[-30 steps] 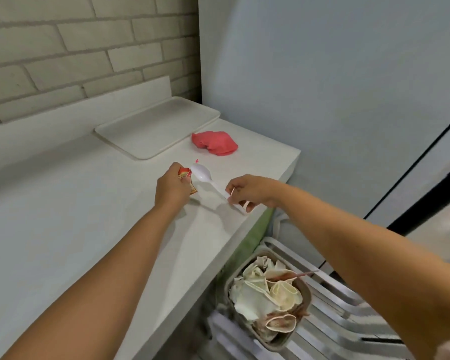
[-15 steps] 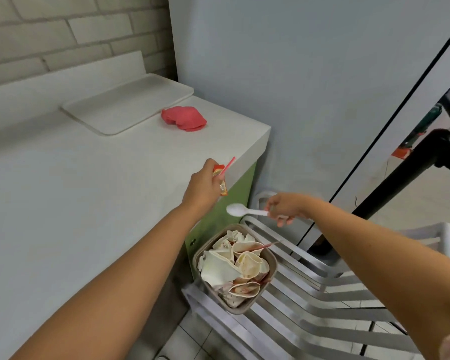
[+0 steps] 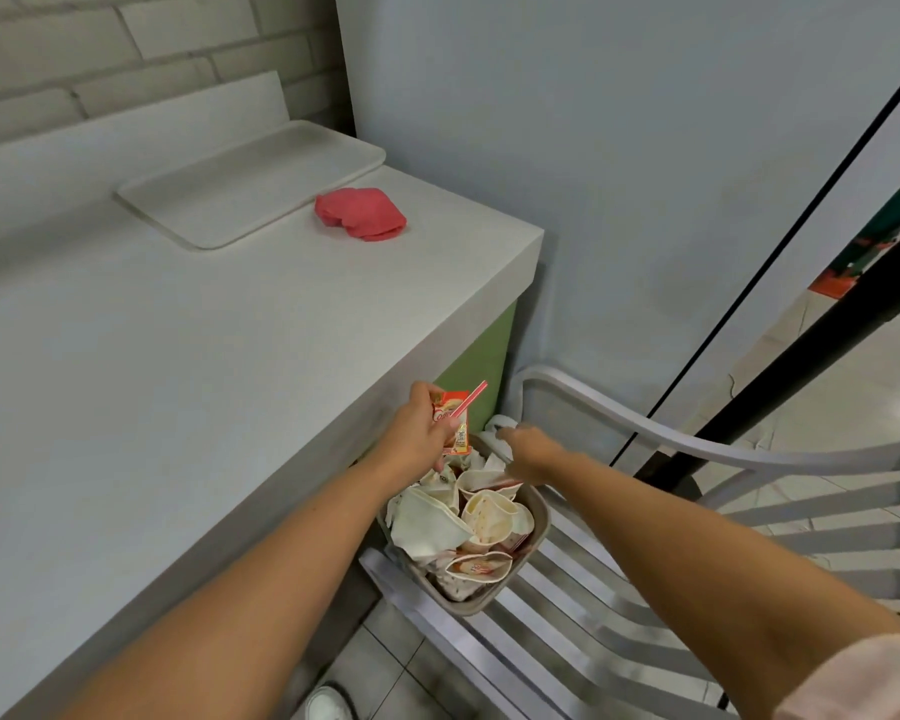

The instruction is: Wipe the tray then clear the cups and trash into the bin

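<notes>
Head view, looking down past the corner of a white bench (image 3: 178, 356). The left hand (image 3: 411, 439) grips a small red-and-white carton (image 3: 455, 420). Its fingers and thumb are curled round the carton, and a pink straw (image 3: 473, 396) juts up and to the right from it. This hand and the carton hang just off the bench edge, above the near-left rim of the bin (image 3: 466, 606).

The right hand (image 3: 533, 452) reaches over the far rim of the bin, back of the hand up and fingers pointing away. Whether those fingers hold anything cannot be told, as their tips are blurred against something white.

The bin, a tan tub, stands on the seat of a white slatted chair (image 3: 697, 569) just beside the bench and is heaped with crushed paper cups (image 3: 489, 517).

The tray (image 3: 250, 192), white and flat, lies at the back of the bench against the upstand below a brick wall (image 3: 126, 44). A crumpled red cloth (image 3: 360, 214) lies on the bench just beside the right end of the tray, well apart from both hands.

A black pole (image 3: 801, 366) slants behind the chair, and a white shoe (image 3: 328, 705) shows on the floor at the bottom edge.
</notes>
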`<state>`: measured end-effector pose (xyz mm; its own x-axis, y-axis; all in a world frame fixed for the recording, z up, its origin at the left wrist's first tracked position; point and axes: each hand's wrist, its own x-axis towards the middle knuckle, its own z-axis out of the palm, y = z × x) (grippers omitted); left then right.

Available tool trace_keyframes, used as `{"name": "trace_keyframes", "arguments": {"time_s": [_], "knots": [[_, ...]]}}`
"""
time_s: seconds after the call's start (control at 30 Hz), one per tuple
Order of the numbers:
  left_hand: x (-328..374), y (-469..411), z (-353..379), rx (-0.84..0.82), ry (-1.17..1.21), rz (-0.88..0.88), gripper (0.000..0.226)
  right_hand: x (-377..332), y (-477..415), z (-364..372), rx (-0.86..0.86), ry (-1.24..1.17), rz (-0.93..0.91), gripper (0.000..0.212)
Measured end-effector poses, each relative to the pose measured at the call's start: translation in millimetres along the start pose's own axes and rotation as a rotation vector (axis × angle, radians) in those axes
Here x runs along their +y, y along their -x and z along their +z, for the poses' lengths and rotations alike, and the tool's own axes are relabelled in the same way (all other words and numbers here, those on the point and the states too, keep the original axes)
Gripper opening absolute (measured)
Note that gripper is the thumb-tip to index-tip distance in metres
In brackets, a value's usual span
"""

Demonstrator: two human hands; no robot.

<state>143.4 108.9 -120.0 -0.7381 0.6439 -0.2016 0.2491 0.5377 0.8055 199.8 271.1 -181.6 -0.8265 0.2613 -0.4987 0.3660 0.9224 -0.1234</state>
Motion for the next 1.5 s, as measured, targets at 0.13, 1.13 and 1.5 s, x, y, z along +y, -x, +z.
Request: {"name": "trace_keyframes", "arguments": {"time_s": [0.13,1.13,1.5], "knots": [[-9,-4,3,-0.008,0.023,-0.012,0.024,0,-2,-23,0.147,-0.74,0.034,0.039],[-47,1,8,0.014,-0.145,-0.045,0.065,-7,-14,-3,0.113,0.222,-0.116,0.02],[-46,14,0,0.024,-0.162,-0.017,0.061,-23,-21,17,0.01,0.381,-0.197,0.019]]}}
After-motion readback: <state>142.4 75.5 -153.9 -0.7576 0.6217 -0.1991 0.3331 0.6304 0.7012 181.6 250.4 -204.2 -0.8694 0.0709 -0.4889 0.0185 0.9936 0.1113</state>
